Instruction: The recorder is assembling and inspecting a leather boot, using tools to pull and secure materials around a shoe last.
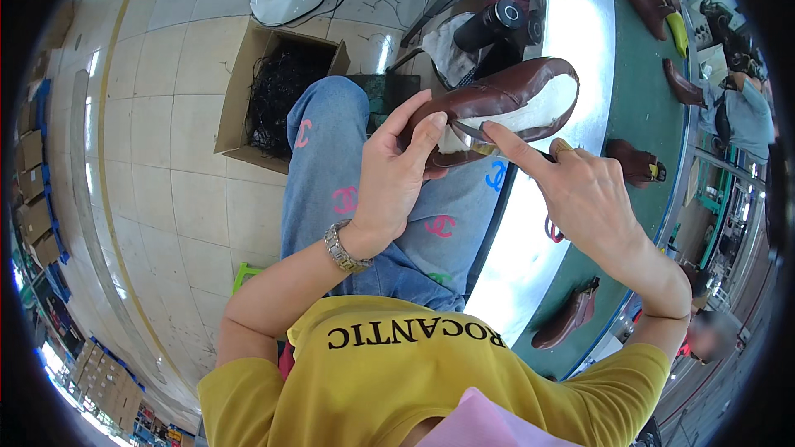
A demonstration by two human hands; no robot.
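Observation:
A brown leather shoe upper [497,91] lies bottom up above my lap, its underside white with leather folded round the edge. My left hand [396,167] grips one end of it, thumb on top and fingers around the side. In my right hand [584,190] is a knife [472,131] with a thin metal blade, the index finger stretched along it. The blade's tip touches the white underside close to my left thumb. Most of the knife's handle is hidden under my right hand.
A cardboard box [236,99] of black scraps stands on the floor at left. To the right, a shiny metal ledge [517,261] borders a green conveyor belt [625,120] carrying brown shoes [567,314]. A black cylindrical container [489,26] is beyond the shoe. Other people are at far right.

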